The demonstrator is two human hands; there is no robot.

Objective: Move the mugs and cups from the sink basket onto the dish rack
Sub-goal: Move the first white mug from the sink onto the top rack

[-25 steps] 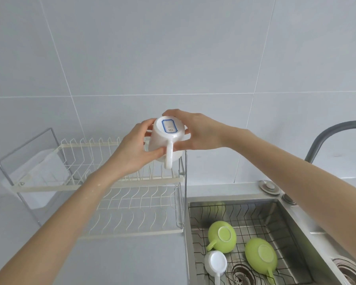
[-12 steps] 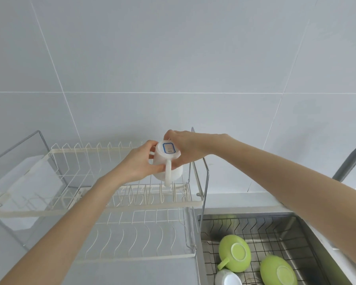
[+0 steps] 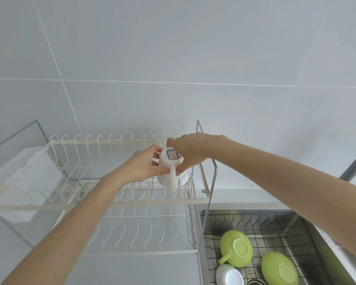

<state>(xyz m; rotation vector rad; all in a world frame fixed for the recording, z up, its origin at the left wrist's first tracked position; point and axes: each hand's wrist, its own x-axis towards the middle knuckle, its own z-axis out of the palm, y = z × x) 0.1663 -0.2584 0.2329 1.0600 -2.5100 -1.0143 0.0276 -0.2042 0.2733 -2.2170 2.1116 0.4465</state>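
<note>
A white mug (image 3: 170, 171) is upside down, its base with a blue-edged label facing up and its handle toward me. My left hand (image 3: 141, 166) grips its left side and my right hand (image 3: 186, 151) grips its right side and base. The mug is low over the right end of the upper tier of the cream wire dish rack (image 3: 103, 203), at the prongs. In the sink basket (image 3: 261, 225) lie two green cups, one (image 3: 235, 248) with its handle to the left, the other (image 3: 280, 269) further right, and a white cup (image 3: 229, 275), all upside down.
The rack has a lower tier (image 3: 140, 233) of curved wires and a white drip tray (image 3: 19, 182) at its left. A steel frame rod (image 3: 213, 182) rises at the rack's right end beside the mug. A grey faucet (image 3: 352, 167) curves in at the right edge. Tiled wall behind.
Both hands have carried the white mug down and left onto the right end of the rack's upper tier. My view has dropped and shifted left, so the rack fills more of it.
</note>
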